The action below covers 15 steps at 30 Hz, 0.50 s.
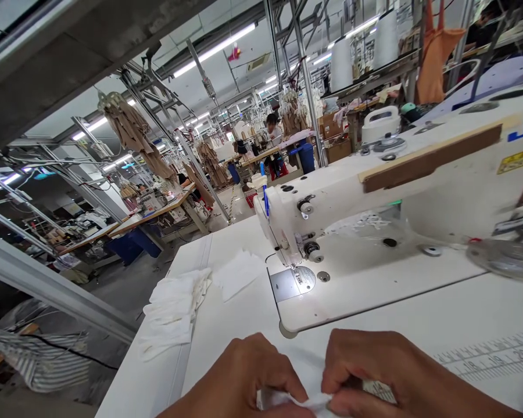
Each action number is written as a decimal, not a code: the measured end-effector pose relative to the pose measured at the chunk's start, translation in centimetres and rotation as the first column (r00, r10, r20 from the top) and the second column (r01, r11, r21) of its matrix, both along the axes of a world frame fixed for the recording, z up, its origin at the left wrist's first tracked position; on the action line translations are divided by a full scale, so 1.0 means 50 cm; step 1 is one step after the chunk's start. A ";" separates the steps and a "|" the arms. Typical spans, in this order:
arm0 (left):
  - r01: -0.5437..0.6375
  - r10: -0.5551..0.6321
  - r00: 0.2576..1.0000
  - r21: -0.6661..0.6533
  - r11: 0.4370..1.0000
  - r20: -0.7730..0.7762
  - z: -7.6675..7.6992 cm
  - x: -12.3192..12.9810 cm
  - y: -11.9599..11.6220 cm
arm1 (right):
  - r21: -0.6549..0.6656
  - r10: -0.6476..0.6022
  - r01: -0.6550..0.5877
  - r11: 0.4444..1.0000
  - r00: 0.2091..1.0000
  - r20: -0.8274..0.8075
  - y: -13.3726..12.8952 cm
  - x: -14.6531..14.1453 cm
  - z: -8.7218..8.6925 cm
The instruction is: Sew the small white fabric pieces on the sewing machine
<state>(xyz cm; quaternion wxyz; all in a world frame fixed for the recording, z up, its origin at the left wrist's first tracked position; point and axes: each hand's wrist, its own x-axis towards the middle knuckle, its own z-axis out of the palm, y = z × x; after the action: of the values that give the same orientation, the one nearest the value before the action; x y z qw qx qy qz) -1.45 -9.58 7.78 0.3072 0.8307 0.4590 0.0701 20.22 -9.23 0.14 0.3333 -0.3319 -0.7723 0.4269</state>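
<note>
At the bottom of the head view, my left hand (261, 374) and my right hand (366, 368) face each other close together. Both pinch a small piece of white fabric (318, 402) between thumb and fingers, low over the table in front of the sewing machine (292, 226). The machine's needle and presser foot (295, 273) stand beyond my hands, with the lamp lighting the metal plate. No fabric lies under the foot. Most of the held piece is hidden by my fingers and the frame's lower edge.
A stack of gathered white fabric pieces (174, 310) lies on the table's left side, beside a flat white piece (239, 273). A ruler scale (488, 360) runs along the right front. A clear plastic dish (505, 258) sits at the right. Sewing stations and a seated person are behind.
</note>
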 end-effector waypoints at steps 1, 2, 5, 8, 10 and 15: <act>0.090 -0.083 0.995 0.159 0.983 -0.048 0.002 -0.003 0.000 | 0.158 0.019 -0.023 0.987 1.000 0.021 0.011 -0.003 -0.003; 0.191 -0.161 0.980 0.333 0.923 -0.116 0.000 -0.006 0.002 | 0.327 0.033 -0.048 0.944 0.998 0.051 0.027 -0.006 -0.007; 0.388 -0.227 0.921 0.710 0.588 -0.316 -0.034 -0.017 0.024 | 0.635 0.006 -0.088 0.767 0.991 0.130 0.094 -0.017 -0.025; 0.390 -0.185 0.921 0.806 0.444 -0.344 -0.100 -0.020 0.062 | 0.695 0.058 -0.186 0.695 0.977 0.204 0.170 -0.024 -0.041; 0.351 -0.170 0.936 0.838 0.418 -0.308 -0.143 -0.012 0.088 | 0.696 0.081 -0.255 0.672 0.959 0.273 0.206 -0.023 -0.048; 0.215 -0.168 0.972 0.917 0.334 -0.167 -0.206 0.015 0.126 | 0.656 0.045 -0.312 0.687 0.920 0.390 0.228 -0.003 -0.049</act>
<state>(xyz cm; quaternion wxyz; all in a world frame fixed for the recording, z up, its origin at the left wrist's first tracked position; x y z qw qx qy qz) -0.67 -3.27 -2.51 -0.2197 0.9072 0.2440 0.2631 20.05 2.15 -2.32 0.2506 -0.1699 -0.9509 0.0645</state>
